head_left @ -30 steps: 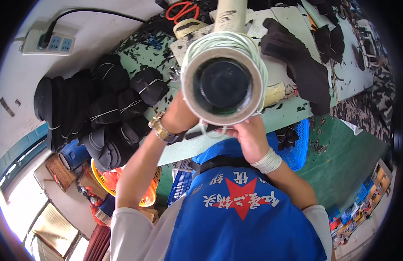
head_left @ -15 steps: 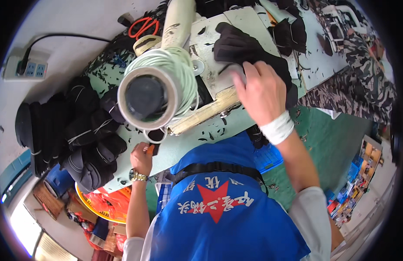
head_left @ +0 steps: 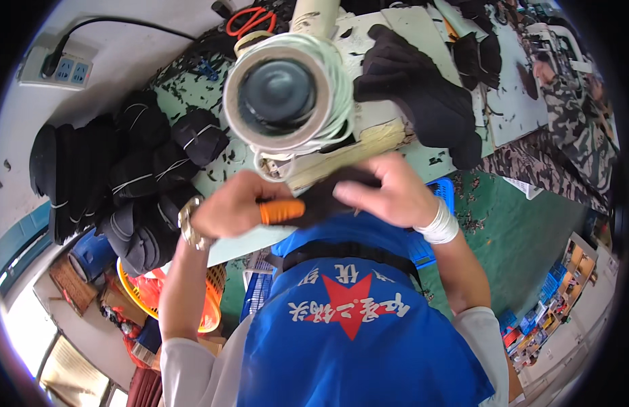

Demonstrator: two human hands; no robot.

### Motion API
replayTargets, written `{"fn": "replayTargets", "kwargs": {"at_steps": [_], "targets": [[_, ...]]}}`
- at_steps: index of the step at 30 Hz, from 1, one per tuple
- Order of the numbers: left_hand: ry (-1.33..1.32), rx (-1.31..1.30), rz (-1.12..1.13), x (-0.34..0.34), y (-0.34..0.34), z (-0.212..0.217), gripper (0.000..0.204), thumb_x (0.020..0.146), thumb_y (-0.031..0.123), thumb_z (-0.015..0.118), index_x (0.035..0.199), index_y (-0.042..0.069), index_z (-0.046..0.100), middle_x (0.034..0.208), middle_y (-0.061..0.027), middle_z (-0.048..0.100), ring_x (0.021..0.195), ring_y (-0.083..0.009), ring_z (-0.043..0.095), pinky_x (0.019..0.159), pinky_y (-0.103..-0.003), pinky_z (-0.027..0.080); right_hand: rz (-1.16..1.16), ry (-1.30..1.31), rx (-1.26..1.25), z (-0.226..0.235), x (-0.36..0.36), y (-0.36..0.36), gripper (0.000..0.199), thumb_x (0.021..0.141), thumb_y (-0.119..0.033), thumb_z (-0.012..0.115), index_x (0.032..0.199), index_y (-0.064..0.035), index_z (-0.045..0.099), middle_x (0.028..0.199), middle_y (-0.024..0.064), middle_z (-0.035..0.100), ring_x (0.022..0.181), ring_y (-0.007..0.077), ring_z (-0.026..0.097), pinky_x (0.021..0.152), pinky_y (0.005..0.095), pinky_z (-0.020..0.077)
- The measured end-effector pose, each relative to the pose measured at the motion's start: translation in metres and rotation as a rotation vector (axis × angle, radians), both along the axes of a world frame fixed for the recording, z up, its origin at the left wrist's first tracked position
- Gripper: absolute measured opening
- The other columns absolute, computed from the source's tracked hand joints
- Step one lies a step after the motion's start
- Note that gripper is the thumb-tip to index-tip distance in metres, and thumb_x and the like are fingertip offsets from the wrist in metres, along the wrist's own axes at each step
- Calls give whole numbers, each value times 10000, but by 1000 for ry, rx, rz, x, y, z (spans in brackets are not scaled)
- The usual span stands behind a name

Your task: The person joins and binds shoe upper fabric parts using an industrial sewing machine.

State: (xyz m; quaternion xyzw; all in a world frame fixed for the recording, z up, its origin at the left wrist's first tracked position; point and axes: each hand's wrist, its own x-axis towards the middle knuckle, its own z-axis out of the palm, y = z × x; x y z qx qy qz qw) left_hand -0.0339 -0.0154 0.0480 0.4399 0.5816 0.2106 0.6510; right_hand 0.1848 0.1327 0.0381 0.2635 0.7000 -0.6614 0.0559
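Observation:
In front of the blue apron point(head_left: 348, 339), a dark fabric piece point(head_left: 322, 198) is stretched between my two hands, smeared by motion. My left hand point(head_left: 234, 205) is closed on its left end. At those fingers shows a bright orange piece point(head_left: 282, 211); whether it is a finger cover or a handle I cannot tell. My right hand point(head_left: 390, 193) pinches the right end, its thumb on top. Just beyond, a pale worn board edge point(head_left: 355, 154) runs beside a round machine head point(head_left: 277, 95) wound with pale cord. A loose pile of black fabric pieces point(head_left: 413, 88) lies right of it.
Tied bundles of black fabric pieces point(head_left: 135, 173) crowd the table's left side. Red-handled scissors point(head_left: 252, 22) lie at the back. A yellow basket point(head_left: 213, 298) stands below left, a blue crate point(head_left: 423, 251) below right. Another person in camouflage point(head_left: 576, 108) is at far right.
My right hand has come from the fabric pile toward my body with a dark piece. My left hand has risen to meet it. The view has shifted slightly.

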Motion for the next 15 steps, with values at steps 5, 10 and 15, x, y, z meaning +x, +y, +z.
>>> {"fn": "replayTargets", "kwargs": {"at_steps": [5,10,15], "targets": [[-229,-237,291,-38,22,-25,128,912,116,578,940,15,652,668,-35,635,513,-81,562,472,-221,456,-284,-149,-117,-38,-14,-18,302,862,-173,593,722,94,585,533,134,589,489,178,613,463,319,479],[-25,-82,130,-71,25,-50,286,717,96,761,970,13,659,678,-38,649,477,-74,570,422,-219,449,-445,-203,-251,-48,-36,-34,295,791,-178,616,698,102,617,534,135,589,492,194,601,476,352,458],[58,408,205,-20,20,-58,521,630,95,763,1131,35,635,876,-103,697,683,-210,676,636,-344,559,-314,72,573,-20,-14,10,307,823,-230,706,675,8,580,544,196,515,441,325,502,442,391,363]]}}
